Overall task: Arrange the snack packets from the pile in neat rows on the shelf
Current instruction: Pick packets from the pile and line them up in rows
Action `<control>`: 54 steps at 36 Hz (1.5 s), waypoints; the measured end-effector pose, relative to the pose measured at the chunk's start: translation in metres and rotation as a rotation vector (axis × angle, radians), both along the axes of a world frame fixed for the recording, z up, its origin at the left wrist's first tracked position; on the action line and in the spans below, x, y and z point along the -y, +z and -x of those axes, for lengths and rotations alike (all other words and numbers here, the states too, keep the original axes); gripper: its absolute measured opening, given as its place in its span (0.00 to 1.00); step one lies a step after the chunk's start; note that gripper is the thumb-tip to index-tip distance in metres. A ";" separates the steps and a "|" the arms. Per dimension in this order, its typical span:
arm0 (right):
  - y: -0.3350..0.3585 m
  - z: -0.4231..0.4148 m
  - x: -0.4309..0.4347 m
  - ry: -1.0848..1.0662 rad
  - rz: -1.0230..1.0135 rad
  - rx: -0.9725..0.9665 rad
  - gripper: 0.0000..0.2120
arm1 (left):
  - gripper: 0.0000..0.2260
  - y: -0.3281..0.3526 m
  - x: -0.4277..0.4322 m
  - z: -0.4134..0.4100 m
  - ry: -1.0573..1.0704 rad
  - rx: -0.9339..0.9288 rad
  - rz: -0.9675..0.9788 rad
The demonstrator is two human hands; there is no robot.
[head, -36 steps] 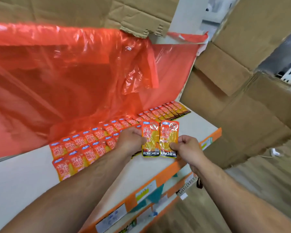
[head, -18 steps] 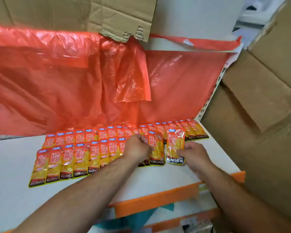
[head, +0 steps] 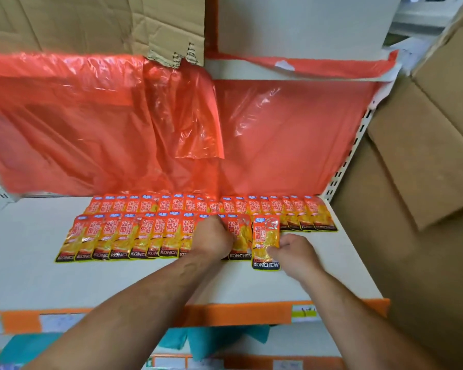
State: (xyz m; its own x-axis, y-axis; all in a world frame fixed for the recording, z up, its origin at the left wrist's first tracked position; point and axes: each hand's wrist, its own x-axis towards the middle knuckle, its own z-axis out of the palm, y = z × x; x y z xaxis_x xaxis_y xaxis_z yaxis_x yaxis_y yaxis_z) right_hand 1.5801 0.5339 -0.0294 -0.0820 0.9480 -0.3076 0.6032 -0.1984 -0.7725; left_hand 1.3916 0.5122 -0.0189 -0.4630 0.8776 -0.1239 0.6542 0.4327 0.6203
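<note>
The right grip pinches one snack packet at its lower right edge, flat on the shelf. Just left of it, the left grip lies curled on the front row; whether it holds a packet I cannot tell.

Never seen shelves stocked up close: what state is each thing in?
back row, flat, overlapping
front row, flat, overlapping, shorter than back row
loose packet, held, sticking out forward of front row
left hand, curled, resting on front row
right hand, pinching loose packet
red plastic sheet, hanging crumpled
</note>
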 end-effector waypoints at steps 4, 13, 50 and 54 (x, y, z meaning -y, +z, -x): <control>-0.001 -0.002 -0.001 0.006 0.015 -0.028 0.14 | 0.06 -0.004 -0.002 -0.002 -0.022 -0.059 0.008; 0.000 -0.005 -0.012 -0.013 0.113 -0.148 0.13 | 0.12 0.008 0.010 -0.003 -0.108 -0.227 -0.003; 0.022 0.077 0.020 -0.109 -0.328 0.647 0.12 | 0.21 0.005 0.023 0.090 -0.591 -0.496 -0.211; 0.014 0.091 0.036 -0.024 -0.433 0.634 0.20 | 0.25 0.002 0.027 0.095 -0.636 -0.482 -0.244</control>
State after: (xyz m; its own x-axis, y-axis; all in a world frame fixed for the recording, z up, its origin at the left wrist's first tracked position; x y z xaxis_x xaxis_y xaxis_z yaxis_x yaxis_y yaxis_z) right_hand 1.4895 0.4974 -0.0158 0.0079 0.9939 0.1102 0.9562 0.0247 -0.2915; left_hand 1.2963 0.4848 -0.0169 0.1763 0.9661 0.1885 0.9462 -0.2191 0.2380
